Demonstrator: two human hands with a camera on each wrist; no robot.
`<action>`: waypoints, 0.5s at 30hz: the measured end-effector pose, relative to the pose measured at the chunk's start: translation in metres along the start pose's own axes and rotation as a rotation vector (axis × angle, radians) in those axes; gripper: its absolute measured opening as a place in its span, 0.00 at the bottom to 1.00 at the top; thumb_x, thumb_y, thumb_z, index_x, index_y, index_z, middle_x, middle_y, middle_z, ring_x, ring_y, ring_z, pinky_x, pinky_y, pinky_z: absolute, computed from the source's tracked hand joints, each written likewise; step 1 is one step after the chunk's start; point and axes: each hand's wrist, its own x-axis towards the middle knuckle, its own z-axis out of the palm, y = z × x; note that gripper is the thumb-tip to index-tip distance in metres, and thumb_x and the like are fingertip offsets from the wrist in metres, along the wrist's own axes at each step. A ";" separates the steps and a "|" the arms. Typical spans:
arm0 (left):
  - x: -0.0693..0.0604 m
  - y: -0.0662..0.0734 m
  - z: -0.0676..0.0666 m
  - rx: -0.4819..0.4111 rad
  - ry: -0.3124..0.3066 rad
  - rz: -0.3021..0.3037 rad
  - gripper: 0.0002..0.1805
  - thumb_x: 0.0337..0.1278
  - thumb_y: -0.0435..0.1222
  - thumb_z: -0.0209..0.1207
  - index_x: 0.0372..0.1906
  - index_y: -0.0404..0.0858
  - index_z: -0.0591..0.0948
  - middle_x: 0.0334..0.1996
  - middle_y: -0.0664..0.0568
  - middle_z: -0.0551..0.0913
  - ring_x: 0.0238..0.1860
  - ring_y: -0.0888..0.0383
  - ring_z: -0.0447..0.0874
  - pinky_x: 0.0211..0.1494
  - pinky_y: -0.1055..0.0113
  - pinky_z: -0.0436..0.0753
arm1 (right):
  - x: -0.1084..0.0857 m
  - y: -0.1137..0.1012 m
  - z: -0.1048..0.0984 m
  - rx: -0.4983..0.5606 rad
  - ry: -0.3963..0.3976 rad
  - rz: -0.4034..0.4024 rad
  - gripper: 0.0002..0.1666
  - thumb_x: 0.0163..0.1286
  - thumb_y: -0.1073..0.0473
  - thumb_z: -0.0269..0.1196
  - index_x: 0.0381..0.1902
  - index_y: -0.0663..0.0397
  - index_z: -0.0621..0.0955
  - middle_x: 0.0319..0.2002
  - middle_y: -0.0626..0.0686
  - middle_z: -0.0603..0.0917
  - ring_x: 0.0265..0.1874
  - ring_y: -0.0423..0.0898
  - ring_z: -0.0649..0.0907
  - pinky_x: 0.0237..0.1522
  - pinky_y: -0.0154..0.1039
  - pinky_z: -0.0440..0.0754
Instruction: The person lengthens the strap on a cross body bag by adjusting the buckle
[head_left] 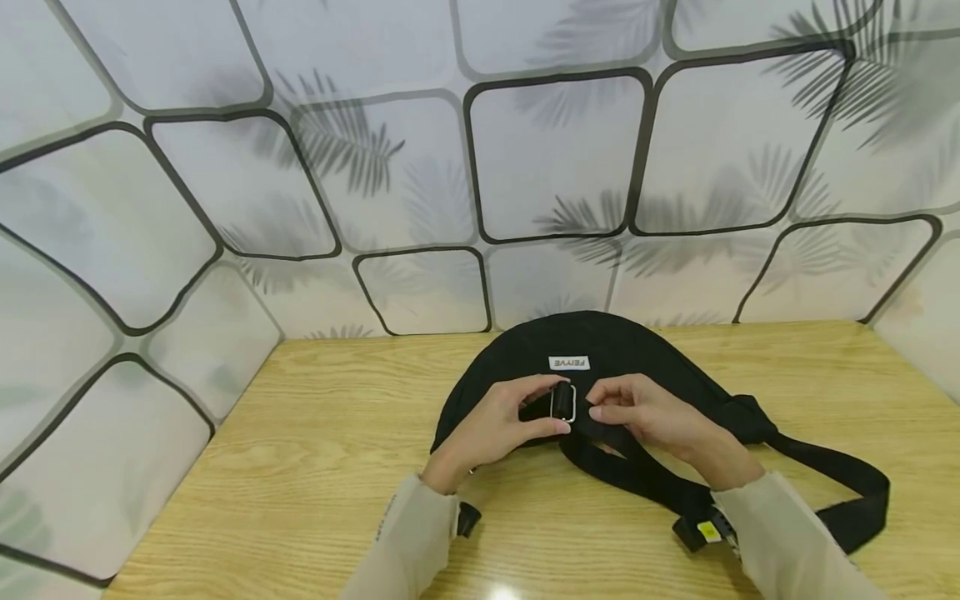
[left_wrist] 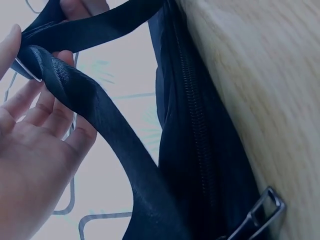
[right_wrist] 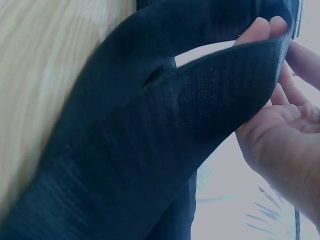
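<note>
A black bag (head_left: pixel 637 342) with a white label lies on the table, its curved edge toward the wall. My left hand (head_left: pixel 491 421) pinches a silver rectangular buckle (head_left: pixel 573 403) threaded with black webbing, thumb and fingers at its two ends. Just right of the buckle, my right hand (head_left: pixel 660 417) pinches a black strap (head_left: pixel 622 471). The right wrist view shows this strap (right_wrist: pixel 150 120) looped over the fingertips of the right hand (right_wrist: pixel 285 120). In the left wrist view, twisted webbing (left_wrist: pixel 85 90) passes the left hand (left_wrist: pixel 45 145).
The wooden table (head_left: pixel 300 467) meets a patterned wall (head_left: pixel 555 158) behind the bag. A black clip with a yellow tag (head_left: pixel 708 532) lies by the right sleeve, and a small black end piece (head_left: pixel 468 519) by the left. A strap loop (head_left: pixel 862 500) extends right.
</note>
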 end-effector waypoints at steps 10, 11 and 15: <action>0.002 0.000 0.009 0.004 -0.046 0.029 0.23 0.64 0.34 0.68 0.62 0.35 0.79 0.57 0.48 0.84 0.58 0.65 0.80 0.62 0.68 0.75 | 0.003 -0.004 0.009 0.053 0.011 -0.019 0.09 0.77 0.71 0.53 0.41 0.60 0.80 0.31 0.52 0.85 0.26 0.42 0.83 0.32 0.35 0.83; 0.002 0.000 0.009 0.007 -0.047 0.029 0.23 0.64 0.34 0.68 0.62 0.35 0.79 0.57 0.49 0.84 0.58 0.65 0.80 0.62 0.67 0.75 | 0.003 -0.004 0.009 0.047 0.012 -0.015 0.08 0.77 0.71 0.53 0.41 0.60 0.80 0.31 0.52 0.85 0.27 0.42 0.83 0.33 0.35 0.83; 0.000 0.002 0.003 0.006 -0.029 0.028 0.25 0.65 0.34 0.67 0.64 0.35 0.78 0.58 0.49 0.83 0.58 0.63 0.80 0.62 0.67 0.76 | 0.001 -0.004 0.005 0.000 0.023 0.008 0.06 0.76 0.69 0.56 0.42 0.64 0.80 0.29 0.50 0.83 0.22 0.39 0.79 0.29 0.32 0.80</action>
